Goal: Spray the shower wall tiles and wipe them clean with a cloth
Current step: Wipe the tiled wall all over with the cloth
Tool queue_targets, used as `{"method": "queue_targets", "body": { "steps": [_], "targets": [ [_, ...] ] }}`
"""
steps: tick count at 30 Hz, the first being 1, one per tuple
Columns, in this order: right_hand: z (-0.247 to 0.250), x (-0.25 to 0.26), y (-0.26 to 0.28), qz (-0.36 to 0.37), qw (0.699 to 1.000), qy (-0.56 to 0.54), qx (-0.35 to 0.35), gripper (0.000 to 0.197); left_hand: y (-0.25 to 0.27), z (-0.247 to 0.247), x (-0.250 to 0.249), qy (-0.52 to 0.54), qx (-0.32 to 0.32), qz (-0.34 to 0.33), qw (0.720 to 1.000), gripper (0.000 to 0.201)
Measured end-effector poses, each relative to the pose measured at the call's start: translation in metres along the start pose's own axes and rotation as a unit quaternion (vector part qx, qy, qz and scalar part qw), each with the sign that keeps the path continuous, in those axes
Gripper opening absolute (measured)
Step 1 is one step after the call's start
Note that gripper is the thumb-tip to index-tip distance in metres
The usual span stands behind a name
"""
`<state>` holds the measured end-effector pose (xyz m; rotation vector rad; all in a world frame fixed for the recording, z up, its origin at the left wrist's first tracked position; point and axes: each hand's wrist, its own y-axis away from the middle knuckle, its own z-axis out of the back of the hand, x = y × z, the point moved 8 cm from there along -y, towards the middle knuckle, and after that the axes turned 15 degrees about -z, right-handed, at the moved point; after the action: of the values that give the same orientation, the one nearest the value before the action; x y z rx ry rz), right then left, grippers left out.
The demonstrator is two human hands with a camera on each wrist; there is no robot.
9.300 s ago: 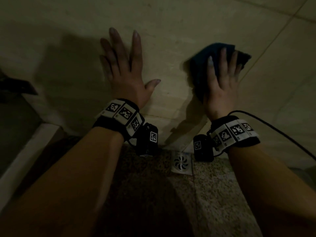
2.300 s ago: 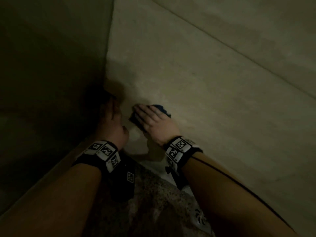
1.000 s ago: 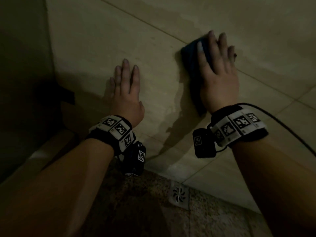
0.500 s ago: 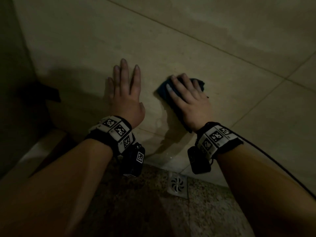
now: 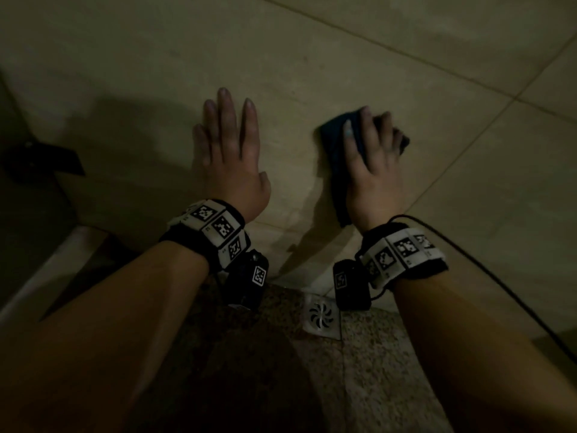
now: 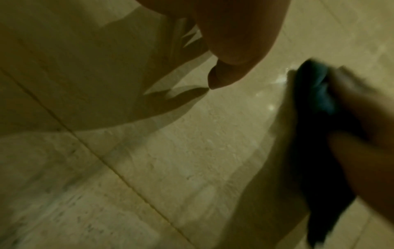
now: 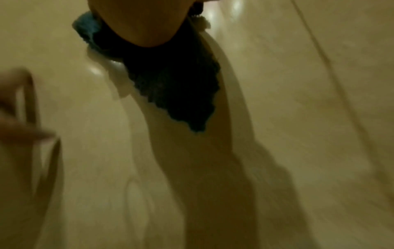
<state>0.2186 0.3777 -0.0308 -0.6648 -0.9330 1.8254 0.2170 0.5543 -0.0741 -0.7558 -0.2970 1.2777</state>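
**Wiping step in hand on the lower wall tiles**

The dark blue cloth (image 5: 335,151) is pressed flat against the wall tiles (image 5: 312,57) under the right hand (image 5: 373,170), whose fingers are laid nearly straight over it, not closed round it. The left hand (image 5: 231,160) is spread flat and empty on the tile just beside it, apparently as a brace. A wet sheen is seen around the cloth in the wrist views. No spray bottle is in view. A floor drain (image 5: 321,315) lies below. Next, firm sweeps over the still-wet area seem to be called for
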Motion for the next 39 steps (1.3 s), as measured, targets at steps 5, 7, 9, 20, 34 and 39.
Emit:
{"method": "queue_targets", "body": {
  "steps": [5, 7, 9, 20, 34, 39],
  "targets": [
    [-0.012, -0.006, 0.027, 0.042, 0.997, 0.016, 0.065, 0.058, 0.006, -0.003, -0.002, -0.002, -0.018, -0.027, 0.999, 0.096],
    [-0.001, -0.019, 0.017, 0.014, 0.999, 0.008, 0.028, 0.055, 0.007, -0.005, -0.002, 0.001, -0.019, -0.032, 0.999, 0.096],
    [0.009, -0.029, 0.008, -0.017, 1.000, 0.001, -0.007, 0.050, 0.007, -0.005, -0.001, 0.000, -0.024, -0.040, 0.999, 0.094],
    [-0.007, -0.025, 0.038, -0.001, 0.999, 0.046, -0.003, 0.050, 0.022, -0.024, -0.001, -0.009, 0.007, -0.081, 0.997, 0.088],
    [-0.070, -0.008, 0.112, 0.068, 0.984, 0.073, 0.145, 0.069, 0.058, -0.064, 0.000, -0.032, 0.081, -0.137, 0.987, 0.095],
    [-0.072, -0.008, 0.117, 0.058, 0.987, 0.054, 0.137, 0.066, 0.075, -0.086, -0.003, -0.040, 0.197, -0.125, 0.972, 0.096]
  ]
}}
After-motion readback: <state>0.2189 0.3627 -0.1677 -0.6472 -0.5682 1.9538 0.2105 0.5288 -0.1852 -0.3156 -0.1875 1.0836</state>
